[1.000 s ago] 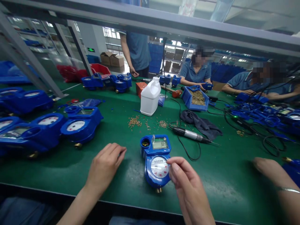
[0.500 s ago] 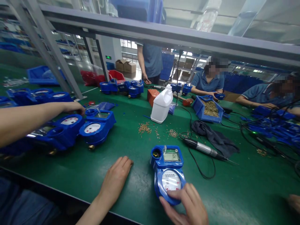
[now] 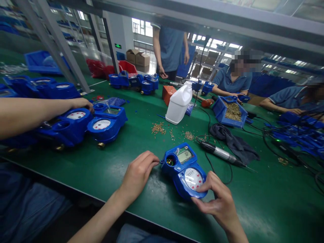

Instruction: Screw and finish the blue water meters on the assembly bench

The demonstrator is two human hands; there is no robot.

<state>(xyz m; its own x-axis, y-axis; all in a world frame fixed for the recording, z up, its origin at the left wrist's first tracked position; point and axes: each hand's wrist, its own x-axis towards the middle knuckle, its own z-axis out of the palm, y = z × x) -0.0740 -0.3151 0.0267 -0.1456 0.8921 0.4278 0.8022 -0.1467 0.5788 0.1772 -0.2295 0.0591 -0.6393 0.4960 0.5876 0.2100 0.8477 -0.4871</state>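
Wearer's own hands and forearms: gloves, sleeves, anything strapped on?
Left hand and right hand: no gloves; forearms bare as far as they show. No sleeve, watch, bracelet, cable or marking visible. Blue fabric at the bottom edge is probably the wearer's clothing.

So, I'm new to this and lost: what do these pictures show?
No machine here: it's a person working bare-handed, seen from a camera worn on their head, looking forward and down. The right hand grips the near end of a blue meter; the left hand is beside the meter's other end, though whether it touches is unclear. On the green table are small metal pieces, a pen-shaped tool, a dark cloth, a white jug and other meters. The arm at far left is another person's.
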